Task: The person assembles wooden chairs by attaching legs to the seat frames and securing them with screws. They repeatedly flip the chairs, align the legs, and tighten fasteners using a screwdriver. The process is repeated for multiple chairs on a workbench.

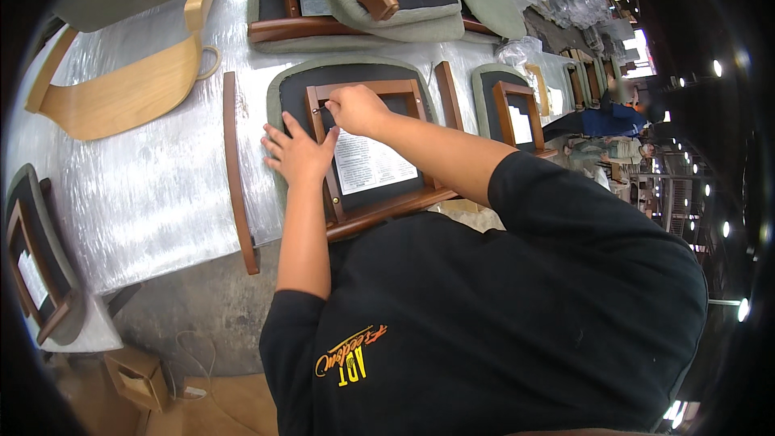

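Note:
An upside-down chair seat with green-grey fabric edges and a dark underside lies in front of me. A brown wooden frame rests on that underside, around a white printed label. My right hand is closed in a pinch at the frame's upper left corner, beside a bolt. Something thin and dark shows at its fingertips, too small to name. My left hand lies with fingers spread on the seat's left edge, its thumb by the frame's left rail.
Loose brown wooden pieces flank the seat on the plastic-wrapped table. Stacked upholstered seats lie behind, a bent light-wood chair at left, another seat at right. Cardboard covers part of the floor. People stand farther right.

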Motion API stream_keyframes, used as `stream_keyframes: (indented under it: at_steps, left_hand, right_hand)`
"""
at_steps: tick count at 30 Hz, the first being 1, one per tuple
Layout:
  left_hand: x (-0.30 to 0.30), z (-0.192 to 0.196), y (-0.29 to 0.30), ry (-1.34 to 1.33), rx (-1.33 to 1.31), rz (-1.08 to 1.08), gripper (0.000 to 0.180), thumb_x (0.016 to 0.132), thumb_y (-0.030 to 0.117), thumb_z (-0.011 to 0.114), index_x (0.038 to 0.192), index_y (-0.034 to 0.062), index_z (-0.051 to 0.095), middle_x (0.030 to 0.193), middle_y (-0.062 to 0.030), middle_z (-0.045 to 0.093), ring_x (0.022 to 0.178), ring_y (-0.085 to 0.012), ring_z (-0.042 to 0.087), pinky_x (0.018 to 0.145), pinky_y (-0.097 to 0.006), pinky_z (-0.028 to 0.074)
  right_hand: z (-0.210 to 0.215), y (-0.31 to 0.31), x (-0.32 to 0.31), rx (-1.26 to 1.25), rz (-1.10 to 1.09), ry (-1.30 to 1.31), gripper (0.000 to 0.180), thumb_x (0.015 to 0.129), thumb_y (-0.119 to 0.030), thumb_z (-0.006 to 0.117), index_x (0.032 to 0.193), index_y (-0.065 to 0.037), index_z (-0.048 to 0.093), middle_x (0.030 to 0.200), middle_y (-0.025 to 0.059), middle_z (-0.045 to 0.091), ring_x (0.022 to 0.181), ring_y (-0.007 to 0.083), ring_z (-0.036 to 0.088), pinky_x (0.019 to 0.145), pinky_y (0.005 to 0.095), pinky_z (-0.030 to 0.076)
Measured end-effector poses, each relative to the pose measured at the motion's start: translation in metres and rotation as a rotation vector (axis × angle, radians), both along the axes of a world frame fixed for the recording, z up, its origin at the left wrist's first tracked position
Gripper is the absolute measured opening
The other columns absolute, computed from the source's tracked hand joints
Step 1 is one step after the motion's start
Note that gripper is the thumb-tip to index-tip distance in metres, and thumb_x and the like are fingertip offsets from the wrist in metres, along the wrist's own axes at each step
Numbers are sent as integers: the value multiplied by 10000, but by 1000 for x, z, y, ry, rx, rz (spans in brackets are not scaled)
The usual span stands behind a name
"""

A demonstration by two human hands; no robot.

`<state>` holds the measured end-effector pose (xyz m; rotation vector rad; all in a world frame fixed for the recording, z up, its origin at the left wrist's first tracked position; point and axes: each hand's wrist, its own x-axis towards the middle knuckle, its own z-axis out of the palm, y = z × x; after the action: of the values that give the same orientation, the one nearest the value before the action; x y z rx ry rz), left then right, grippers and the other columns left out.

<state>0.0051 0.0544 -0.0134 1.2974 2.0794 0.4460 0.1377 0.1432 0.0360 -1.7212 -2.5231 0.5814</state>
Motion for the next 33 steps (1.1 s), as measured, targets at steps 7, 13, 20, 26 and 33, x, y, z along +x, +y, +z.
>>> stream_keyframes:
  at_steps: [7,13,20,26,33]
  left_hand:
    - [16,-17,27,128,-90,32,1046,845,472,775,1657,71,252,1672,-374,114,1478,-600,255,1144,-714,251]
    - [18,-28,20,121,38,71,1030,822,470,793,1648,104,298,1675,-350,138,1510,-570,203,1170,-691,206]
    - [22,-38,15,111,147,157,1032,809,479,799,1652,149,303,1699,-318,120,1576,-500,87,1212,-683,110]
    - [23,-40,18,49,278,138,840,864,436,774,1605,277,412,1711,-267,152,1590,-448,121,1210,-715,60]
    - [15,-59,43,-62,587,6,255,971,203,675,1199,241,782,1566,-41,548,1515,-271,416,1237,-685,-19]
  right_hand:
    - [5,11,2,16,164,-45,193,942,-193,656,886,-24,733,866,225,710,876,440,686,816,537,548]
    - [8,20,-2,38,420,-186,139,927,-141,654,946,-44,751,931,178,724,888,388,717,781,504,575]
    - [30,27,0,22,604,-273,133,911,-127,662,963,-41,750,936,198,729,857,390,727,783,496,580]
    - [24,35,-10,-152,423,-256,154,862,-142,683,976,-78,764,912,202,758,895,365,755,794,490,594]
    - [35,42,-23,12,640,-435,213,868,-232,699,1031,-126,786,1009,185,762,939,367,751,813,460,600]
